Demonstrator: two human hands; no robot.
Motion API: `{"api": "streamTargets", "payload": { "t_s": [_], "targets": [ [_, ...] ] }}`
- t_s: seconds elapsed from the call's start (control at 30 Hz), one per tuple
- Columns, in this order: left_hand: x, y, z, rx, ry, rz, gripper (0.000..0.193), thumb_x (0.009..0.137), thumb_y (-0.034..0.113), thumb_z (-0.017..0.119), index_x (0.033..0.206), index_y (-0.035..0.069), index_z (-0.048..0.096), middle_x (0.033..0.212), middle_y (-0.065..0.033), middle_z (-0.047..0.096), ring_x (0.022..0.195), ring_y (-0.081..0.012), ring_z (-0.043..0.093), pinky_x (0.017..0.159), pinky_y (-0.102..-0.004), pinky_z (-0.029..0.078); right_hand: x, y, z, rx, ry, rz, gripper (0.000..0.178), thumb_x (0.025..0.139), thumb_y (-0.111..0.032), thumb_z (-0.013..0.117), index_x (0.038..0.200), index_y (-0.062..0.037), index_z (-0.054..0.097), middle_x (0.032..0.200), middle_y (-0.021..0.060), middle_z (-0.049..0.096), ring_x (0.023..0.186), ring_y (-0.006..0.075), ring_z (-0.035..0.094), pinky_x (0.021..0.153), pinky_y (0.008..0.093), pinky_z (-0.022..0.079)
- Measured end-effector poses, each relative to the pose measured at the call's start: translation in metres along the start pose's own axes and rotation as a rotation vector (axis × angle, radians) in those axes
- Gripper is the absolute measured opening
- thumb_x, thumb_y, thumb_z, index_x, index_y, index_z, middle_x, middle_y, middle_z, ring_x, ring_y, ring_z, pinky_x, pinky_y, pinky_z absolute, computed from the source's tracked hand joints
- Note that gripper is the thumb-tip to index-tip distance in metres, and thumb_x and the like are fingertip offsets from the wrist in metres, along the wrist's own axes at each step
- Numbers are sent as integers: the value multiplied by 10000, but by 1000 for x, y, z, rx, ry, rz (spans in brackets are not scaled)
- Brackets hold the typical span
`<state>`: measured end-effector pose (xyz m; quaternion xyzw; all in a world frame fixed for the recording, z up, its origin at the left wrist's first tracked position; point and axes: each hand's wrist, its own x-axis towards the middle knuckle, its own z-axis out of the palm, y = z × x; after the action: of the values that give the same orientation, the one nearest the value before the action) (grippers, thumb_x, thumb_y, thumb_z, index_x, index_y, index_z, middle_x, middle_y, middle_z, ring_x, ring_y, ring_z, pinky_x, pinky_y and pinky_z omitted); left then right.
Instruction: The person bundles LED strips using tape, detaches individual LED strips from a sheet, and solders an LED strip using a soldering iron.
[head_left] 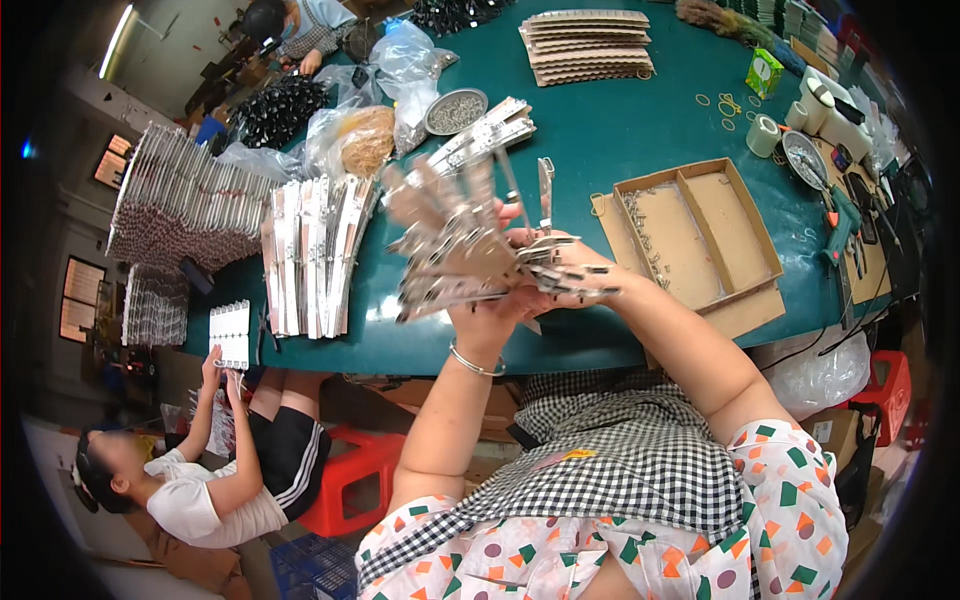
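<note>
A blurred, fanned bundle of flat silvery metal pieces (450,240) is held over the near side of the green table. My left hand (500,308) is closed around its lower part. My right hand (572,268) is closed at the bundle's right side, with small metal ends sticking out past its fingers. One narrow metal strip (546,190) rises beside the hands; whether it is gripped cannot be made out. The exact kind of these pieces is smeared by motion. Right of my hands lies a shallow cardboard tray (678,172) with two compartments and small metal parts along its left side.
Rows of metal strips (315,260) and tall stacks (190,205) line the left. Behind the bundle sit a bowl of small parts (456,112) and plastic bags (405,70). A glue gun (842,225) lies at right. Two people work at left and far left.
</note>
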<state>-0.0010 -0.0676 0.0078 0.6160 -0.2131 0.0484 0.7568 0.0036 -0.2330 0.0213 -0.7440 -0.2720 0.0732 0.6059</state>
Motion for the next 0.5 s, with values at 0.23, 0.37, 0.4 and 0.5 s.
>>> {"api": "streamTargets", "payload": {
  "t_s": [0.23,0.37,0.4,0.5],
  "targets": [
    [6,20,14,717,-216,485,484,680,236,872,1063,27,664,1079,-81,675,1005,-226,638,911,-366,495,-9,32,10,283,86,50,713,716,-60,770,1352,-4,452,1277,87,566,1143,133,520,1006,317,429],
    [-9,24,9,444,-209,153,520,633,168,904,1053,14,638,1028,-61,655,933,-183,622,852,-339,511,-4,6,10,139,17,156,774,660,-118,776,1350,-16,442,1250,143,556,1152,243,549,982,340,446],
    [-9,26,13,359,-75,-20,529,626,160,909,1056,18,635,1024,-56,651,927,-169,620,842,-333,512,-2,2,10,73,36,173,802,629,-148,795,1340,-17,447,1252,170,544,1159,293,550,975,353,452],
    [-7,15,18,297,90,87,493,671,43,854,1093,-16,606,1035,-76,646,949,-174,624,856,-327,513,1,-3,14,-154,43,119,887,570,-174,825,1351,-24,432,1286,207,498,1182,367,512,986,396,445]
  ]
}}
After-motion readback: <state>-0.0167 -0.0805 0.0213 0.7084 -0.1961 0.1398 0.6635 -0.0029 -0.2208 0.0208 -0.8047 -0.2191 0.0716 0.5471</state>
